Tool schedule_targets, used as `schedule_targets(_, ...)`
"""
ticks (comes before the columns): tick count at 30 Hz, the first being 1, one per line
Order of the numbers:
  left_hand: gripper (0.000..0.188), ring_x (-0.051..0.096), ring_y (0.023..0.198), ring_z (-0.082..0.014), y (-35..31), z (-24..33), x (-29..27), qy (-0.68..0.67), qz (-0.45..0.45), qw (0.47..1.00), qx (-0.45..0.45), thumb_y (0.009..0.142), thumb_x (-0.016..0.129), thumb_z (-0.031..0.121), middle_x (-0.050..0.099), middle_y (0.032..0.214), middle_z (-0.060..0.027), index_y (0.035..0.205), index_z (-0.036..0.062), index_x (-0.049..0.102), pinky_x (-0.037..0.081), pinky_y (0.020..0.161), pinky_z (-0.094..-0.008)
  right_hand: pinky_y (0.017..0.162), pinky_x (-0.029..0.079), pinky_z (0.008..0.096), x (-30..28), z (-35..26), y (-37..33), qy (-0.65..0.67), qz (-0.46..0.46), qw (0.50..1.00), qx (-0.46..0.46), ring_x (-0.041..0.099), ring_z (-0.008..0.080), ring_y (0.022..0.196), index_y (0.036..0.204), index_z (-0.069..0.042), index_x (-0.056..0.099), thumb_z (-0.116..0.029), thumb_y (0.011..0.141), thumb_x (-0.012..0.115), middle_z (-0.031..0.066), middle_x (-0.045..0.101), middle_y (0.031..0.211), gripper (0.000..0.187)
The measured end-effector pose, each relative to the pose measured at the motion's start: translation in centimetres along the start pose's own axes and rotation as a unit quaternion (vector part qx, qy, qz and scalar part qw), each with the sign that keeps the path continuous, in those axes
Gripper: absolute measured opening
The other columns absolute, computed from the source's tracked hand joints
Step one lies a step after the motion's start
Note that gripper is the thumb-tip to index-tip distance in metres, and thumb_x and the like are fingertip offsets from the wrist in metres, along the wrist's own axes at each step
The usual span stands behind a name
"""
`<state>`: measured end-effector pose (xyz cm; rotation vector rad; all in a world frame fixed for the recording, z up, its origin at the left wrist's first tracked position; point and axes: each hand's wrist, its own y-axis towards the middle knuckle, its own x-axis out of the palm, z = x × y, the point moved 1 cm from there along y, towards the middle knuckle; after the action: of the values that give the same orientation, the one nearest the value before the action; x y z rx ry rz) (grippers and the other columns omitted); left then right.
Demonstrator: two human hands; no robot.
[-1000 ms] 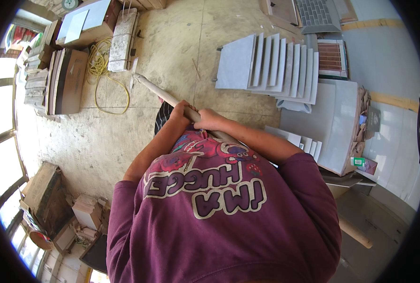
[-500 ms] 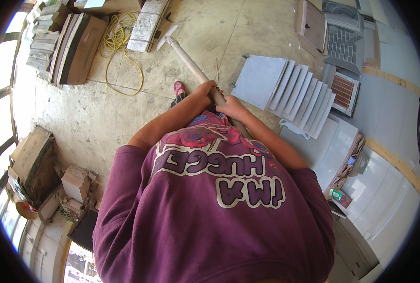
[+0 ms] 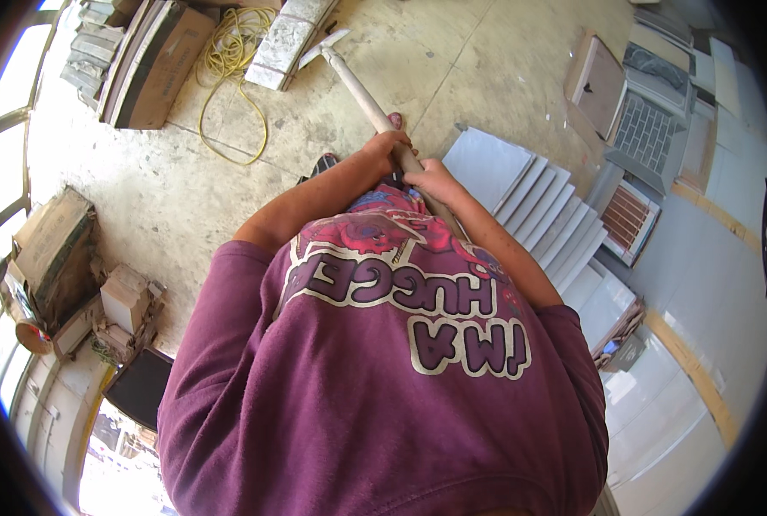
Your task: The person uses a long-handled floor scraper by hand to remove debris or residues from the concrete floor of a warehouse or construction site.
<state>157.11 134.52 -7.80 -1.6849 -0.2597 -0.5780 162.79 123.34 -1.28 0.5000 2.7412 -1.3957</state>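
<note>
A pickaxe [image 3: 359,93] with a long pale wooden handle runs from my waist up and away to the left. Its whitish metal head, pointed at the ends, is held out above the concrete floor. My left hand [image 3: 388,146] is wrapped round the handle farther out. Closer to my body, my right hand [image 3: 432,177] grips the same handle. The butt end passes beneath my right forearm and is partly hidden by it and my purple shirt.
Leaning grey-white panels [image 3: 529,202] stand close at my right. A coiled yellow hose [image 3: 233,52] lies at far left beside a white slab [image 3: 289,39] and a large cardboard box [image 3: 161,64]. Worn boxes [image 3: 52,245] sit at left. Framed panels [image 3: 646,129] rest against the right wall.
I have stepped forward; a shoe now shows just beyond my hands. The leaning panels sit nearer my right arm in view. Both hands keep their grip on the pickaxe.
</note>
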Motion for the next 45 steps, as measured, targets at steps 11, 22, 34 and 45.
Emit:
schedule_targets(11, 0.037, 0.049, 0.077, -0.0296, 4.9, 4.0, 4.1, -0.015, -0.006, 0.998, 0.059, 0.065, 0.057, 0.002, 0.047, 0.085, -0.0132, 0.098, 0.0096, 0.041, 0.042, 0.060, -0.0443, 0.043, 0.043, 0.0270, -6.5, -4.5, 7.1, 0.079, -0.061, 0.994, 0.036, 0.053, 0.0152, 0.044, 0.073, 0.003, 0.054, -0.016, 0.062, 0.054, 0.0083, 0.054, 0.056, 0.022)
schedule_targets(22, 0.027, 0.051, 0.071, -0.0277, 5.9, 8.0, 3.5, 0.010, -0.007, 0.998, 0.055, 0.068, 0.058, 0.010, 0.051, 0.084, -0.0166, 0.092, 0.0003, 0.049, 0.043, 0.058, -0.0381, 0.042, 0.040, 0.0252, -5.7, -7.0, 11.2, 0.089, -0.053, 0.993, 0.050, 0.051, 0.0148, 0.044, 0.069, 0.002, 0.054, -0.019, 0.065, 0.052, 0.0073, 0.052, 0.053, 0.022)
schedule_targets(34, 0.017, 0.050, 0.073, -0.0234, 6.2, 9.8, 2.1, 0.039, -0.014, 0.998, 0.043, 0.072, 0.054, 0.016, 0.052, 0.078, -0.0110, 0.082, 0.0018, 0.053, 0.041, 0.060, -0.0368, 0.041, 0.040, 0.0243, -4.6, -7.9, 13.3, 0.104, -0.057, 0.990, 0.077, 0.050, 0.0136, 0.045, 0.074, 0.001, 0.052, -0.016, 0.066, 0.051, 0.0056, 0.051, 0.056, 0.019)
schedule_targets(45, 0.019, 0.051, 0.069, -0.0250, 5.6, 8.7, 3.5, 0.021, 0.006, 0.998, 0.056, 0.070, 0.055, 0.014, 0.052, 0.078, -0.0133, 0.083, -0.0004, 0.051, 0.042, 0.058, -0.0373, 0.041, 0.039, 0.0256, -5.3, -7.7, 12.5, 0.052, -0.049, 0.993, 0.091, 0.049, 0.0140, 0.043, 0.072, 0.000, 0.051, -0.013, 0.064, 0.052, 0.0057, 0.051, 0.055, 0.015)
